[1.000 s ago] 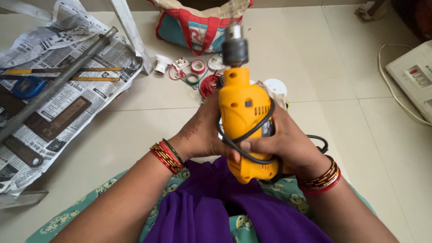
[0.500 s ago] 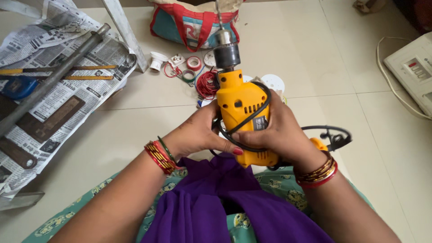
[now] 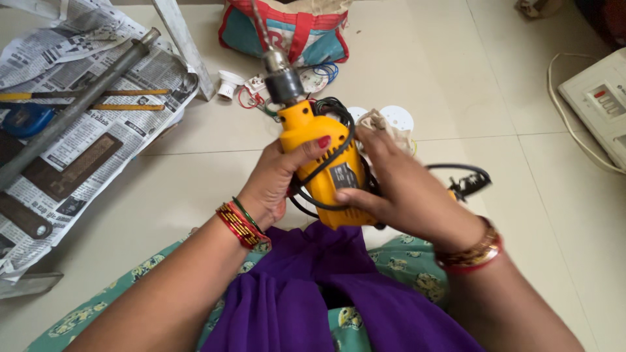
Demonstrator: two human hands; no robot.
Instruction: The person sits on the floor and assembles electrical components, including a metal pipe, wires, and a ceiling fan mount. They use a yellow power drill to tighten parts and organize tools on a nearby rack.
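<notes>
A yellow electric drill (image 3: pixel 324 168) with a black chuck and a bit points away from me, held over my lap. Its black cord (image 3: pixel 336 142) is wound around the body, and the cord's end (image 3: pixel 466 179) sticks out to the right. My left hand (image 3: pixel 277 179) grips the drill's left side, thumb on top. My right hand (image 3: pixel 401 186) holds the right side, fingers over the cord. Both wrists wear bangles.
Newspaper (image 3: pixel 72 130) lies at left with a metal pipe (image 3: pixel 75 107), a blue tape measure (image 3: pixel 26 119) and flat tools. A red and teal bag (image 3: pixel 287 29) sits ahead, small electrical parts and wires (image 3: pixel 251 91) before it. A white box (image 3: pixel 600 104) is at right.
The drill has tilted and shifted slightly left. My right hand moved up over the cord on the drill's side, and the cord's end now juts out farther right.
</notes>
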